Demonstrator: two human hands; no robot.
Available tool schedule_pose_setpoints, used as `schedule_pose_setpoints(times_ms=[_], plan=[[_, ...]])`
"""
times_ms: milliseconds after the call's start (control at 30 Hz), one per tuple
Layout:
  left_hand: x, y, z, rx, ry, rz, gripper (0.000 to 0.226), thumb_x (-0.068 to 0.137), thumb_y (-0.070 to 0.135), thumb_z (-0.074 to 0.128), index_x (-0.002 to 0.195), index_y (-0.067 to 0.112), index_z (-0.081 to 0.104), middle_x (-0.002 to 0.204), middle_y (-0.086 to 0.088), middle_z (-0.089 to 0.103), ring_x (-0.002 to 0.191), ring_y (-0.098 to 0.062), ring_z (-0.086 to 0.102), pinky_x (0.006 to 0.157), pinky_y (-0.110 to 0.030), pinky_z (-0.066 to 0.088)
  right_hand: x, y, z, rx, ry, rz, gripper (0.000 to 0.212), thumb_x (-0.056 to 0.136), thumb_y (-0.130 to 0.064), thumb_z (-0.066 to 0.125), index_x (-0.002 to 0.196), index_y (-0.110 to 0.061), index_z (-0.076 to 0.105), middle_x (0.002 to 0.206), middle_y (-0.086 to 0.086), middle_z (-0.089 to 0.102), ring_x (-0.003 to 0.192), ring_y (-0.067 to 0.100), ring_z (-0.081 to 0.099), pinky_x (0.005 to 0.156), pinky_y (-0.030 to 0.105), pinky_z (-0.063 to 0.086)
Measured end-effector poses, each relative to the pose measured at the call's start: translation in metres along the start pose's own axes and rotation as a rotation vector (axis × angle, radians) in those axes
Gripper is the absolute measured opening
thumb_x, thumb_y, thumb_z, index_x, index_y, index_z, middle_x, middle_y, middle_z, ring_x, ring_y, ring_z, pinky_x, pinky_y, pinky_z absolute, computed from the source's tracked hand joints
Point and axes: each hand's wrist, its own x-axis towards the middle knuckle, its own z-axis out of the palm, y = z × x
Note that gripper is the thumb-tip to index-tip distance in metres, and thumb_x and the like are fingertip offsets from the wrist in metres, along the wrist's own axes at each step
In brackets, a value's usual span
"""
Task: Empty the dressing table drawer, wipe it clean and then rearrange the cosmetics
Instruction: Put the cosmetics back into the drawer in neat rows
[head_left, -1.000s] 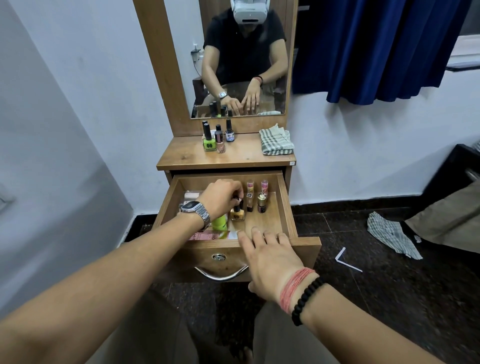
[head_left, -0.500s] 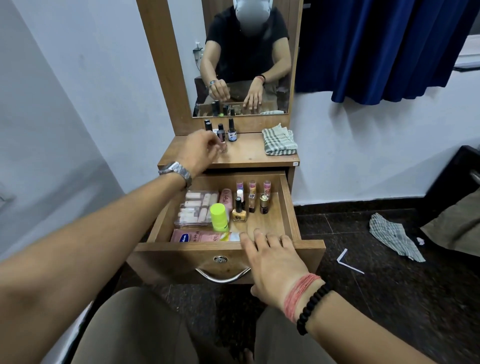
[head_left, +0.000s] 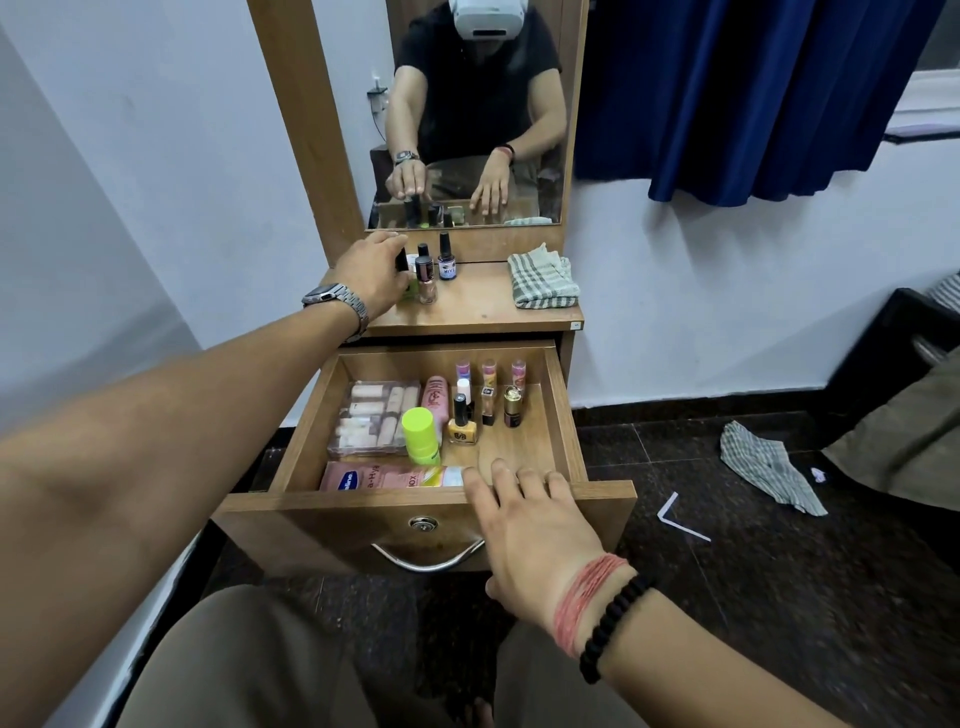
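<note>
Left hand (head_left: 375, 274) has moved further back along the surface (head_left: 483, 306) since half a second ago, fingers now curled round the black cap of the green bottle (head_left: 408, 283). Right hand (head_left: 530, 525) unchanged, fingers flat on the open drawer (head_left: 363, 512) front edge. Yellow bottle (head_left: 462, 423) stands inside the drawer.

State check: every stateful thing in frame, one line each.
Wooden dressing table drawer: pulled open, cosmetics inside.
Left hand: on the tabletop, grip curled round a black-capped bottle.
Right hand: fingers straight, resting on the drawer's front edge.
Yellow nail polish bottle: upright in the drawer, capped.
Lime-green capped container: upright in the drawer.
Checked folded cloth: folded on the tabletop, untouched.
</note>
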Motion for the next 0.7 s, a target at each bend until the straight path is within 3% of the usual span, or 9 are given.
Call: schedule_pose_setpoints(times_ms=[167,433,567,700], plan=[[0.0,0.003,-0.006,-0.017,0.062,-0.011,0.039,0.091,0.015,0.059,0.129,0.011,0.056,0.127,-0.01,0.056,0.114,-0.03,0.054,0.094,-0.04,0.045,0.0,0.0,-0.001,0.012,-0.003,-0.002,0.086,0.093,-0.029,0.056,0.153,-0.013,-0.003,0.157,0.018,0.006,0.141,0.036,0.018,0.115,0.05,0.013],[-0.006,0.009,-0.019,-0.04,0.039,-0.044,0.006,0.087,0.015,0.066,0.091,0.012,0.064,0.1,-0.01,0.066,0.091,-0.027,0.058,0.074,-0.035,0.046,-0.001,0.0,-0.002,0.006,-0.005,0.001,0.083,0.094,-0.028,0.054,0.153,-0.013,-0.003,0.158,0.018,0.006,0.141,0.035,0.019,0.116,0.05,0.014],[-0.021,0.01,-0.029,-0.078,0.132,-0.026,0.005,0.088,0.016,0.065,0.091,0.012,0.065,0.097,-0.008,0.068,0.09,-0.026,0.06,0.074,-0.035,0.047,-0.001,0.0,-0.003,0.007,-0.015,0.004,0.085,0.093,-0.028,0.055,0.153,-0.014,-0.004,0.158,0.018,0.006,0.141,0.036,0.019,0.116,0.05,0.013],[-0.045,0.024,-0.043,-0.143,0.169,0.103,0.005,0.086,0.018,0.068,0.09,0.016,0.065,0.095,-0.002,0.069,0.086,-0.021,0.063,0.074,-0.034,0.051,-0.001,-0.001,-0.003,0.008,-0.018,0.007,0.086,0.093,-0.029,0.056,0.153,-0.014,-0.003,0.158,0.018,0.007,0.141,0.036,0.02,0.115,0.051,0.015]])
